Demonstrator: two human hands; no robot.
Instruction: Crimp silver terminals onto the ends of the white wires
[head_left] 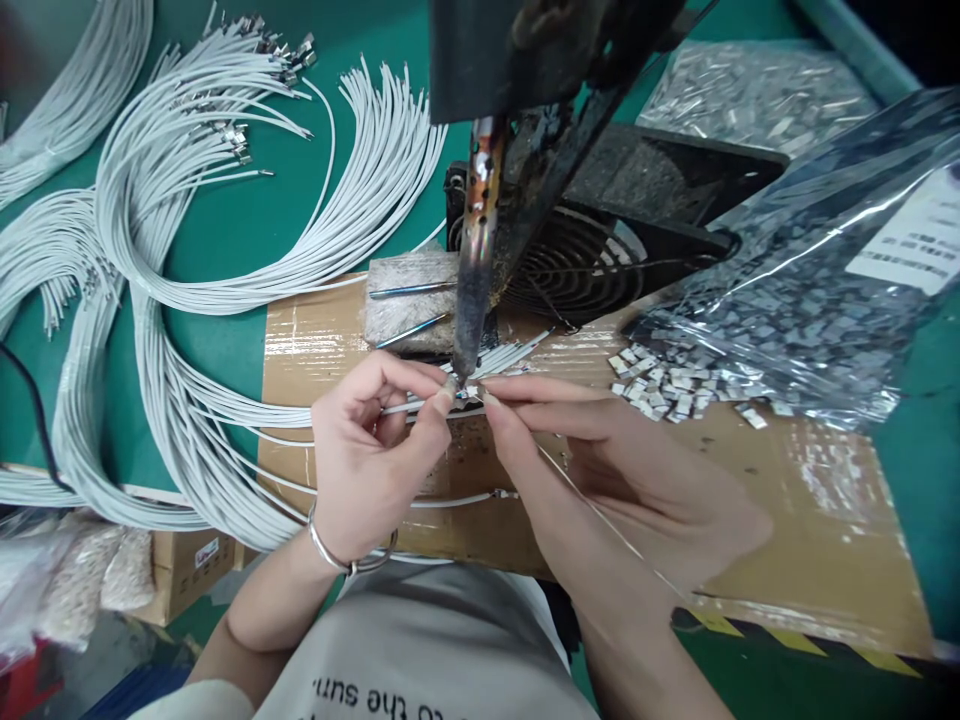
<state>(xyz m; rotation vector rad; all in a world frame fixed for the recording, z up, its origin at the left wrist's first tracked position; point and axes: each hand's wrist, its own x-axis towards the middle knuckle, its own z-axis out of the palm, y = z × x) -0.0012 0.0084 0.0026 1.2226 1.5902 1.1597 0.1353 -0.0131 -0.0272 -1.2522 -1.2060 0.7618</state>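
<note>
My left hand pinches a white wire near its end, just below the tip of a fixed soldering iron. My right hand pinches a small metal terminal against that wire end, and a thin strand of solder wire runs across its palm side. Both sets of fingertips meet right under the iron tip. A silver bangle sits on my left wrist.
Bundles of white wires fan over the green table on the left. A loose pile of metal terminals spills from a clear bag at right. A black fan stands behind the iron, above a taped cardboard sheet.
</note>
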